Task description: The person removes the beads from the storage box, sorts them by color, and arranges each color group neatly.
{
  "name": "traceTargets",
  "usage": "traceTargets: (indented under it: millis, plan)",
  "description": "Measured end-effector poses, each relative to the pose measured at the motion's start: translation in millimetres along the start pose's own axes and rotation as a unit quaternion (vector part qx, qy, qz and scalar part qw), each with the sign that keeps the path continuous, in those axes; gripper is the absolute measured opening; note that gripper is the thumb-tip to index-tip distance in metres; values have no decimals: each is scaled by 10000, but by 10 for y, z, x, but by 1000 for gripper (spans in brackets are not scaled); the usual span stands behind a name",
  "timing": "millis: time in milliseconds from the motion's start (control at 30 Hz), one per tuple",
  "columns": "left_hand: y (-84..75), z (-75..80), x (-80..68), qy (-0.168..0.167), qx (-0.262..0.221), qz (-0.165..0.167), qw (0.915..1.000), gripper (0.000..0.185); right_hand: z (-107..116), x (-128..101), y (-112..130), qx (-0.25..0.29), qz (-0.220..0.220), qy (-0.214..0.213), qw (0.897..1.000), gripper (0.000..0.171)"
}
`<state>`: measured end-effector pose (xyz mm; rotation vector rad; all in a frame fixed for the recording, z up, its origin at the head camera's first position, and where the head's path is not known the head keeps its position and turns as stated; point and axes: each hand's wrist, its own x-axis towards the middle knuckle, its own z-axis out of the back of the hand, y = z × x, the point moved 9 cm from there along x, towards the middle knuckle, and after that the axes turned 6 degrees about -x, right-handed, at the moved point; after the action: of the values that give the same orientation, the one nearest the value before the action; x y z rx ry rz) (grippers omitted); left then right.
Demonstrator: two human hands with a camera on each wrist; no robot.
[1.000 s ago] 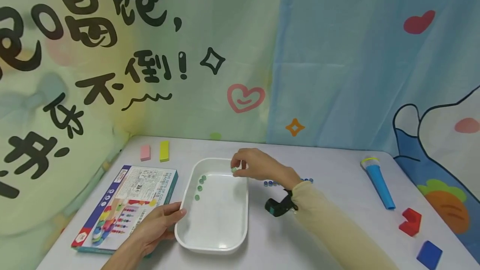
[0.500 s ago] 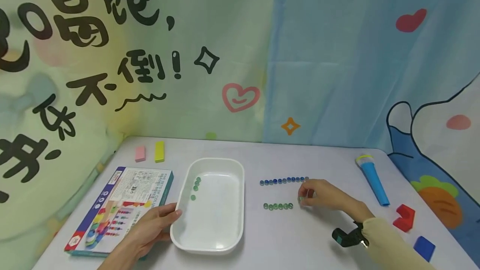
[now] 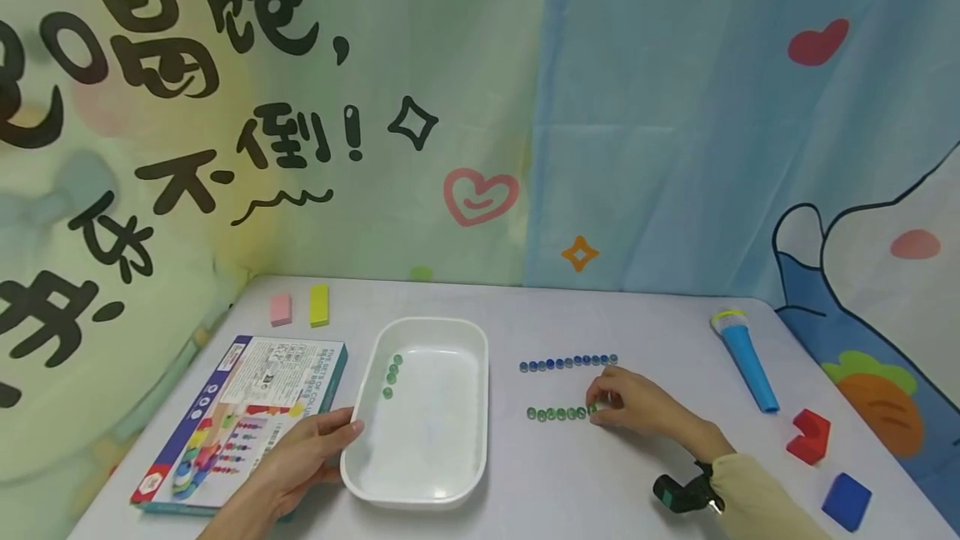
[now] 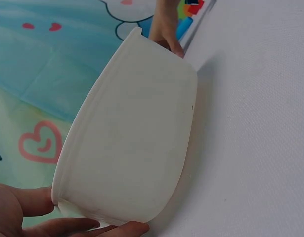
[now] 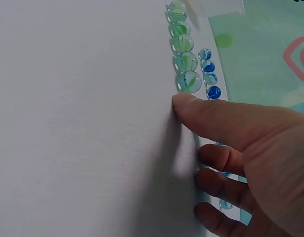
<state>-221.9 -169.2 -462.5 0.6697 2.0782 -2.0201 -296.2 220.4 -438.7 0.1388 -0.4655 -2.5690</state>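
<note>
My left hand (image 3: 311, 448) grips the left rim of a white plastic tray (image 3: 435, 444), thumb on the rim and fingers beneath. In the left wrist view the tray's outer wall (image 4: 127, 133) tilts up from the table. Several green marbles (image 3: 392, 378) lie in the tray's upper left. To the right of the tray, my right hand (image 3: 637, 407) pinches a green marble (image 3: 592, 410) at the right end of a row of green marbles (image 3: 561, 413). The right wrist view shows my thumb (image 5: 191, 106) right at these swirled glass marbles (image 5: 185, 61); the index finger is hidden.
Behind the green row runs a longer line of blue marbles (image 3: 567, 362). A picture box (image 3: 247, 415) lies left of the tray, with pink (image 3: 281, 308) and yellow blocks (image 3: 319, 305) behind. At right are a blue toy microphone (image 3: 750, 365), a red block (image 3: 810, 437) and a blue block (image 3: 847, 502).
My right hand has carried a green marble from over the tray to the table on the right, then slid left up to the green row. The left hand stays on the tray.
</note>
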Motion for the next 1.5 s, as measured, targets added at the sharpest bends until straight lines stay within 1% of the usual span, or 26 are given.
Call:
traceTargets:
  millis: [333, 567, 667, 800, 867, 967, 1033, 1100, 1167, 1233, 1367, 1433, 1500]
  plan:
    - [-12, -3, -6, -61, 18, 14, 10000, 62, -37, -13, -25, 9, -107, -50, 9999, 17]
    - [-2, 7, -4, -160, 36, 48, 9999, 62, -23, -12, 9, 31, -37, -17, 10000, 17]
    - [10, 18, -4, -234, 43, 97, 9997, 60, -26, 7, 4, 21, -76, 132, 9999, 19]
    - [19, 35, 1, -345, 43, 161, 9993, 58, -5, 52, -8, 54, -147, 527, 9985, 22]
    - [15, 35, 6, -338, 43, 157, 9993, 59, 47, 93, -2, 83, -166, 684, 9975, 23]
    - [7, 24, 0, -226, 45, 113, 9997, 60, 194, 218, 91, 18, -19, 658, 9978, 24]
    - [0, 12, -4, -128, 42, 80, 9999, 62, 321, 335, 240, -74, 150, 525, 9985, 25]
    - [-1, 17, -9, -122, 42, 78, 9999, 62, 425, 488, 457, -167, 347, 375, 9986, 24]
    - [-2, 21, -14, -122, 39, 80, 9999, 62, 494, 655, 727, -178, 537, 257, 9981, 24]
    - [-3, 23, -9, -134, 47, 91, 9999, 63, 516, 826, 1021, -197, 756, 170, 9968, 25]
    - [-6, 12, -6, -74, 23, 88, 9999, 63, 410, 1153, 1619, -100, 1212, 193, 9924, 28]
    - [-10, 5, -1, -40, 16, 68, 10000, 64, 275, 1301, 1867, -108, 1345, 325, 9903, 28]
    - [-15, -6, 7, -8, 13, 42, 10000, 64, 106, 1430, 2056, -181, 1410, 516, 9885, 28]
